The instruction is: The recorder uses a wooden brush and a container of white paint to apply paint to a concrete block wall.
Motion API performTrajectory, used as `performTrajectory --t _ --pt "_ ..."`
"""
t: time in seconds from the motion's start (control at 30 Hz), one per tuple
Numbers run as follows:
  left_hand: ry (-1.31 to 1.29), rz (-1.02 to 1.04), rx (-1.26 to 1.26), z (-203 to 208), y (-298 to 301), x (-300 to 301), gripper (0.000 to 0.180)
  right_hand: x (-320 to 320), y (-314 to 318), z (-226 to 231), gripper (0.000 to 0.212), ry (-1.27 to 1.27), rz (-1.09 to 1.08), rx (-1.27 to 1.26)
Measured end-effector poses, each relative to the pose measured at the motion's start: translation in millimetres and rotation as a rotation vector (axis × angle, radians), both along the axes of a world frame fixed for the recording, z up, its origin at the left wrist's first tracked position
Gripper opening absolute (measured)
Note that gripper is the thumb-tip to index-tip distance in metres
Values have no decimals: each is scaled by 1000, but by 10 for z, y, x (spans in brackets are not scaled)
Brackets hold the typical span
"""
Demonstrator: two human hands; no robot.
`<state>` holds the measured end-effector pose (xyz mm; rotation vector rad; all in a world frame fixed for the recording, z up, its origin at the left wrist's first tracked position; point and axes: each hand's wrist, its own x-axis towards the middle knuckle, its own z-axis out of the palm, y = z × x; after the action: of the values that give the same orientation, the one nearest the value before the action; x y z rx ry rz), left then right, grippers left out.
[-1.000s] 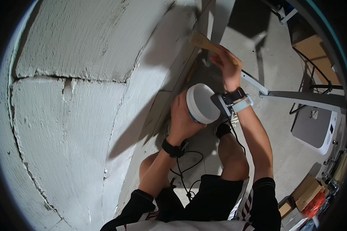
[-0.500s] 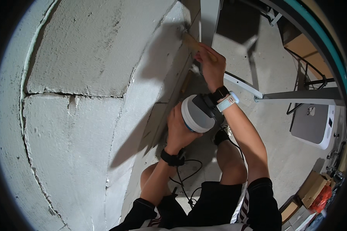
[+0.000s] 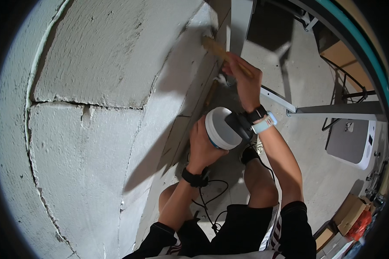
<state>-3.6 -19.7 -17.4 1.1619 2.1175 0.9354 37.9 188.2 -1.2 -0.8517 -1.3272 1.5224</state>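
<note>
My left hand point(image 3: 204, 144) is closed round the side of a white tub point(image 3: 219, 137), its open top tilted up toward me. The inside looks white; how full it is I cannot tell. Above and to the right, my right hand point(image 3: 245, 77) grips the wooden handle of a brush point(image 3: 220, 51). The brush's far end is up against the block wall point(image 3: 95, 146), which is coated whitish. Its bristles are hard to make out in the shadow. A black device is strapped at my right wrist, beside the tub's rim, and partly hides the tub.
Cracked joints run between the wall's blocks on the left. A grey metal frame leg point(image 3: 240, 26) stands close beyond the brush, with a crossbar point(image 3: 337, 108) to the right. On the floor are a grey-and-white appliance point(image 3: 352, 140) and cardboard boxes point(image 3: 352, 211). A black cable point(image 3: 207, 211) dangles near my knees.
My right hand has moved slightly right and down, and the brush handle now lies at a flatter angle against the wall. The left hand and tub have barely shifted.
</note>
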Motion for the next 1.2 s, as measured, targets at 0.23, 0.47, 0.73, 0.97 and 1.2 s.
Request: performTrajectory --t 0.23,0.47,0.73,0.97,1.2 --pt "51 -1 45 4 31 51 107 157 107 -53 25 99 -6 25" --pt "14 -5 2 -44 -57 -23 114 141 -96 42 26 133 78 -72" --pt "-18 -30 17 -14 15 32 113 -19 86 25 27 -80 -74 149" --pt "53 26 40 -22 -10 6 105 234 -97 128 27 98 11 58" --pt "36 40 48 -66 -25 -20 104 -123 -10 -156 28 -110 -180 600"
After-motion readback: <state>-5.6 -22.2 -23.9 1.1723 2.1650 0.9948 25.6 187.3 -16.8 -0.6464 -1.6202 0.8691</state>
